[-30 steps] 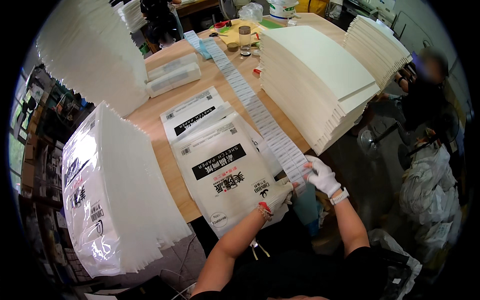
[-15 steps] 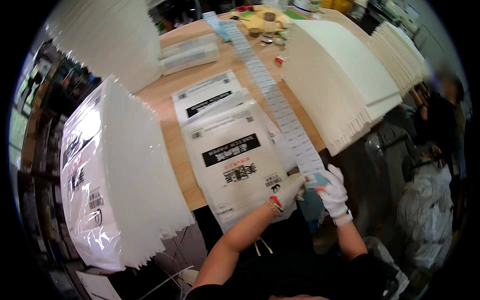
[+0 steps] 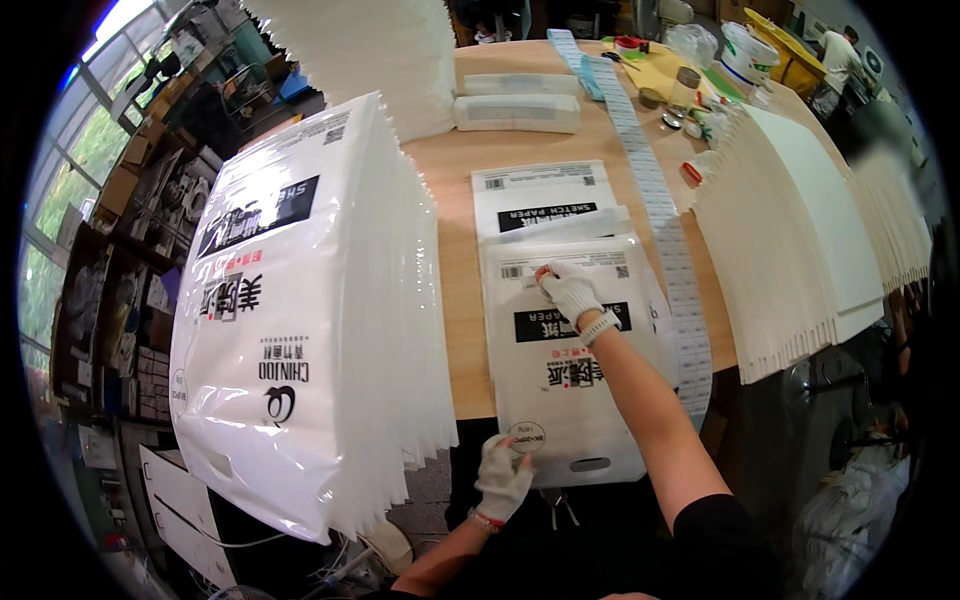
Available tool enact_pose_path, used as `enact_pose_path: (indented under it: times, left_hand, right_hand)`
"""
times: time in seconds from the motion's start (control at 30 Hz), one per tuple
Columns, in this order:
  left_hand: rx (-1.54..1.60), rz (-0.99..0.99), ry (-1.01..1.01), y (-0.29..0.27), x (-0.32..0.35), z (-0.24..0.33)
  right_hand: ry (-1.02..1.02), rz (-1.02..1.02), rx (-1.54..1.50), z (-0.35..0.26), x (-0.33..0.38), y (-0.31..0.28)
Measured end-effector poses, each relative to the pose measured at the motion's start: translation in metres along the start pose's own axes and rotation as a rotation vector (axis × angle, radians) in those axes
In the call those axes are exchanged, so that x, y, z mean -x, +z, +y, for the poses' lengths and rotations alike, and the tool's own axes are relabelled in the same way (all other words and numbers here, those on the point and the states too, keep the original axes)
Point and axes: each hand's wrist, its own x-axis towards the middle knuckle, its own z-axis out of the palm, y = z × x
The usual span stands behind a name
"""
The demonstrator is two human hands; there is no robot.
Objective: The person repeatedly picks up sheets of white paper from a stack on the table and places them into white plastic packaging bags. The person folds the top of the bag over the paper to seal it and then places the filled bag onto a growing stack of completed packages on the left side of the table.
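White plastic bag (image 3: pixel 575 385) with black lettering lies flat on top of a short pile of like bags at the near edge of the wooden tabletop (image 3: pixel 455 260), its carry slot toward the person. The gloved right hand (image 3: pixel 567 290) presses fingertips down on the bag's upper left area, holding nothing. The gloved left hand (image 3: pixel 503 478) pinches the bag's lower left corner, beside a round sticker (image 3: pixel 527 436). A tall stack of printed bags (image 3: pixel 300 300) stands on edge to the left. A long strip of labels (image 3: pixel 660 210) runs up the tabletop on the right, next to stacked white sheets (image 3: pixel 800 230). Jars and tape clutter the far end.
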Motion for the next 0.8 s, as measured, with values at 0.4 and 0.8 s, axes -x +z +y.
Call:
enact_pose_path:
  times: [0.4,0.8]
  left_hand:
    - [0.121,-0.389,-0.653,-0.023,0.034,-0.023]
    - [0.139,-0.423,-0.702,-0.022,0.032,-0.024]
  right_hand:
    - [0.032,0.089,0.374,-0.02,-0.031,0.039]
    - [-0.141,0.176,0.503,-0.017,-0.031,0.046]
